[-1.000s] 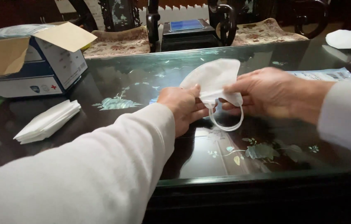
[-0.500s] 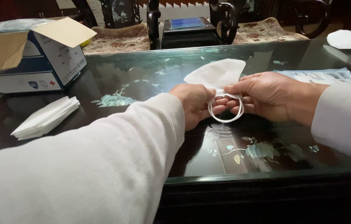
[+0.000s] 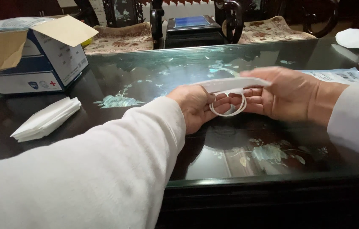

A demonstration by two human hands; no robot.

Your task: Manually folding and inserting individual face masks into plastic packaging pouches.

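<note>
I observe both hands meeting over the middle of the dark glass-topped table (image 3: pixel 154 68). The left hand (image 3: pixel 196 106) and the right hand (image 3: pixel 287 95) together hold a folded white face mask (image 3: pixel 230 84) edge-on, just above the table surface. The left grip is clenched on the mask's near end; the right grip pinches its far end under the thumb, with the fingers stretched out beneath. A white ear loop (image 3: pixel 229 108) hangs below the mask between the two hands, in front of the right fingers. The mask is slightly blurred, and I cannot make out its shape beyond a thin flat strip. Both forearms wear white sleeves; the left sleeve (image 3: pixel 86 169) fills the lower left and hides the table edge there.

To the left stands an open cardboard box (image 3: pixel 39 55), cut off by the frame edge. Near it lies a stack of folded white masks (image 3: pixel 46 118). Behind the right wrist a clear plastic wrapper (image 3: pixel 340 76) is partly hidden. Another white item (image 3: pixel 357 39) at the far right corner is too indistinct to identify.
</note>
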